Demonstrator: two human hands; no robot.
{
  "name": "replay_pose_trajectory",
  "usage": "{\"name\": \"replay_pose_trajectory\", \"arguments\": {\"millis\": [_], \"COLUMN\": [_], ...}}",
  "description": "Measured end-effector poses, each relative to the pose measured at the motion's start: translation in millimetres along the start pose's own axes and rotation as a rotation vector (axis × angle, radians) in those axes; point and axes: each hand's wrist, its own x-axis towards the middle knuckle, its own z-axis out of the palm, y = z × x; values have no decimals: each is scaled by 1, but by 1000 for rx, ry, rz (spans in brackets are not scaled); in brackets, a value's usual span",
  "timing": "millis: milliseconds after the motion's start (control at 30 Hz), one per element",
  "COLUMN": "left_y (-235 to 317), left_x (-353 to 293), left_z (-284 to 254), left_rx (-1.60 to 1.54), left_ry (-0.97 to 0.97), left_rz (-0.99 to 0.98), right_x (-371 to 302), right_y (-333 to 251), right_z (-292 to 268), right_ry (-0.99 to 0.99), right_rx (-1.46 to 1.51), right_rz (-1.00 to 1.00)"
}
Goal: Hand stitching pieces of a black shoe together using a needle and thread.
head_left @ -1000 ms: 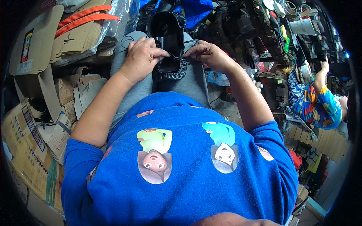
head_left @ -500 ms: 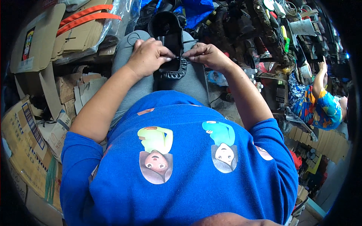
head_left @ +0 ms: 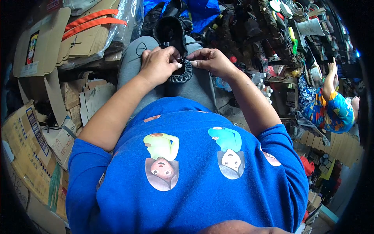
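Observation:
A black leather shoe (head_left: 180,79) rests across my lap, its gathered, puckered toe toward me and its open heel pointing away. My left hand (head_left: 160,64) is closed in a pinch over the shoe's opening, with a small thin shiny thing at its fingertips, too small to name. On the other side, my right hand (head_left: 212,61) pinches at the shoe's right edge, just above the gathers. A thin black cord (head_left: 141,47) loops over my left thigh beside the left hand. More dark cord lies over the right thigh, beyond my right hand.
Flattened cardboard (head_left: 91,41) with two orange strips (head_left: 95,24) lies at the far left, above more boxes (head_left: 29,156). Small bottles (head_left: 261,84) and cluttered tools stand to the right. Another person in a colourful shirt (head_left: 336,111) is at the far right, one arm stretched out.
My left hand has shifted a little right, over the shoe's opening. The right hand has stayed close to the edge, and the shoe has turned slightly.

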Motion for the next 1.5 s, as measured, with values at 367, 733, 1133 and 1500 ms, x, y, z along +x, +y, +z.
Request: {"name": "replay_pose_trajectory", "arguments": {"millis": [367,733,1133,1500], "left_y": [12,3,12,-5], "left_x": [11,-6,1,-1], "left_z": [-21,-20,-15,-11], "left_rx": [242,230,250,337], "left_ry": [-115,-129,-141,-76], "left_rz": [235,129,242,310], "right_x": [12,-3,-6,-6], "right_y": [-17,0,-19,-47], "right_z": [4,-15,-49,6], "right_ry": [3,80,270,-32], "right_rx": [-430,-311,-699,-1551], "right_rz": [-5,-211,-305,-428]}}
